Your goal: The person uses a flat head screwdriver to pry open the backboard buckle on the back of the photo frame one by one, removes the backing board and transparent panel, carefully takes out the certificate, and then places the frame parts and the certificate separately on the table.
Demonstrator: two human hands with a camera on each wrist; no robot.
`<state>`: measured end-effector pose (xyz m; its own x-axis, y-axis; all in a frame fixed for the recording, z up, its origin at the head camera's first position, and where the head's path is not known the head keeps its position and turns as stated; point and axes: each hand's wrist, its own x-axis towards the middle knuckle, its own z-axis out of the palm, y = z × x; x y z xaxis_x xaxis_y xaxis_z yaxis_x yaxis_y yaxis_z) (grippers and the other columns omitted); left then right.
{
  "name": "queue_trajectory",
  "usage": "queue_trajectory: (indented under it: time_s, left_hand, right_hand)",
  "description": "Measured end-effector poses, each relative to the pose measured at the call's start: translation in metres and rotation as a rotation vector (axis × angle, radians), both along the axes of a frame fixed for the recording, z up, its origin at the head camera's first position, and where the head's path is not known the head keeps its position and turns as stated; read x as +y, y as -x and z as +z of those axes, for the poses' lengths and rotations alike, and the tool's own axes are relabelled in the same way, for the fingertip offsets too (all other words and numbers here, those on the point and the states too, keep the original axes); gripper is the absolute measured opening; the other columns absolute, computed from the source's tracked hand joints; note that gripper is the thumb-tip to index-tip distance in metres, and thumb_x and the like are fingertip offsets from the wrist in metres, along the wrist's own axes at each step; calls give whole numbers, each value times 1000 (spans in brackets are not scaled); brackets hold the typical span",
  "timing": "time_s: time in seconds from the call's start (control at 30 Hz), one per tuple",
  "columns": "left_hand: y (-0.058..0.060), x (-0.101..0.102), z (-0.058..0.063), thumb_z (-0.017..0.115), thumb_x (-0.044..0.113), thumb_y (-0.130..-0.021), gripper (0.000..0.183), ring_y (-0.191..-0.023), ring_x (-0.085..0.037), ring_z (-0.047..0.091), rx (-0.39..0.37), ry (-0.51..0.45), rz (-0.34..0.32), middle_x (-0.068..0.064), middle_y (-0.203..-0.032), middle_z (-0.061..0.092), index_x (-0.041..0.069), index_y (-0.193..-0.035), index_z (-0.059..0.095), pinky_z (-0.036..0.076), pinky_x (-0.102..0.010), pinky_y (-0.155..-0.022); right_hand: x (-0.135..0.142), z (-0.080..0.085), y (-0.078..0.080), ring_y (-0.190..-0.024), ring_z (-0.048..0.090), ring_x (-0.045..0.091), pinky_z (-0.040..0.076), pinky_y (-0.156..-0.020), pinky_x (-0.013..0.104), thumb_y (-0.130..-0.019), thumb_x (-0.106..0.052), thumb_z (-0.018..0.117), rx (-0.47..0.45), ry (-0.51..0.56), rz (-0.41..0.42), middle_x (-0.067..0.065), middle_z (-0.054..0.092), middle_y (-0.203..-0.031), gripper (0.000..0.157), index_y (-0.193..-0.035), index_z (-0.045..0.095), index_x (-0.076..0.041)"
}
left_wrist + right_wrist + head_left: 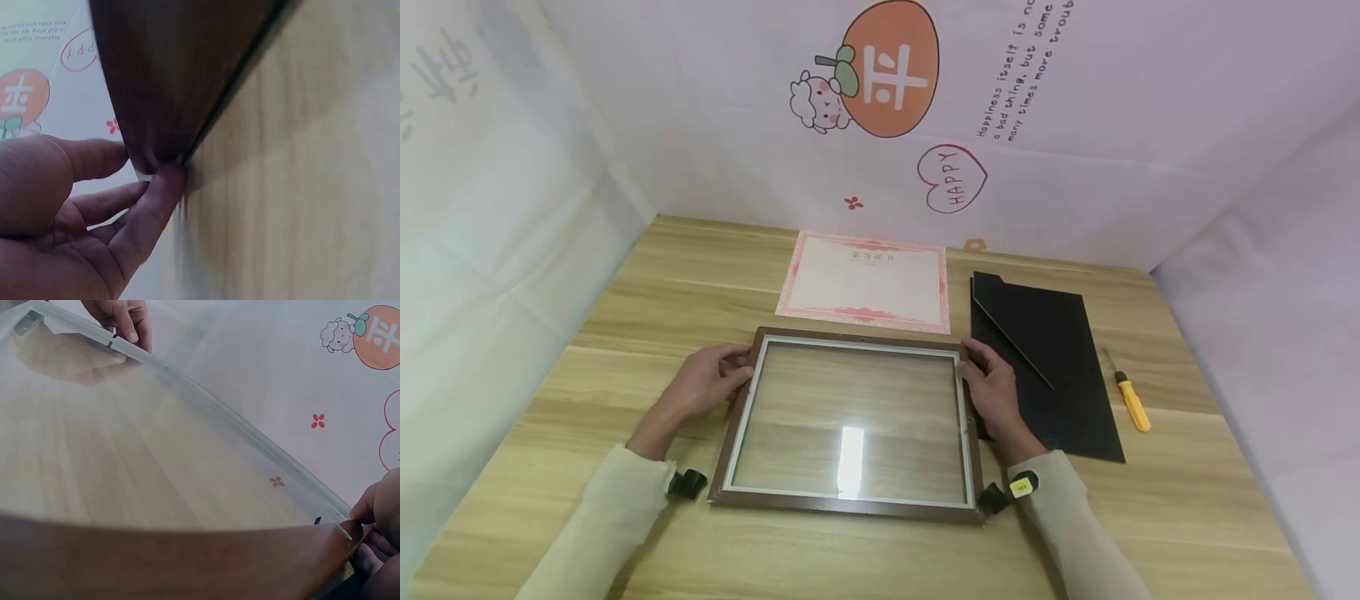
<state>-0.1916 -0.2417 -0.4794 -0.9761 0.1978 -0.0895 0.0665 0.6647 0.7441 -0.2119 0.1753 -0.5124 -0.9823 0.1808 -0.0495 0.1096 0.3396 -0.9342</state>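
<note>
A brown picture frame (760, 500) with a silver inner border and a clear glass pane (902, 417) lies in front of the person in the head view, a bright reflection on the glass. My left hand (707, 382) pinches its left side near the far corner, thumb on the near side of the fingers. At the opposite side, my right hand (992, 387) grips the far right corner, with the thumb over the edge. The left wrist view shows fingertips (169, 178) right at the brown edge. In the right wrist view the frame's near side (125, 562) looms large.
Behind the frame lies a certificate sheet (865, 287) with a pink border. A black backing board (1075, 417) with a folded stand flap (1030, 321) is at the right, partly behind the right hand. Beyond it lies a yellow-handled screwdriver (1133, 407). White printed cloth (737, 167) walls the table.
</note>
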Motion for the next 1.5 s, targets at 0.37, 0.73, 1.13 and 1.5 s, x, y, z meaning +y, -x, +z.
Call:
queue_trajectory:
  time_s: [0.37,0.73,1.13,1.5]
  left_hand:
    - [-15,13,17,62,9,-95,34,-111,-48,59,265,196,10,-30,-118,64,-9,-124,60,50,-59,-93]
    - [-67,71,30,71,23,-89,42,-120,-36,60,443,307,-449,-20,-130,63,-1,-122,64,49,-51,-102]
    - [-90,96,17,72,30,-89,49,-130,-32,53,353,397,-610,-17,-139,57,2,-127,62,46,-46,-107]
    - [-86,97,9,74,40,-85,54,-123,-30,59,374,423,-622,-15,-135,60,4,-124,63,50,-45,-102]
  right_hand:
    - [-1,-5,0,-123,52,22,45,-104,39,-97,-8,57,17,11,-19,11,57,-136,41,-138,55,-11]
    - [-2,2,-1,-124,52,24,45,-106,41,-97,-8,58,26,12,-19,12,57,-137,42,-138,55,-10]
    - [-2,-1,-1,-126,51,23,44,-109,41,-97,-8,57,14,11,-19,11,56,-139,42,-139,55,-11]
    - [-2,-3,0,-124,52,24,45,-107,41,-97,-8,57,14,-2,-24,11,57,-137,42,-139,55,-11]
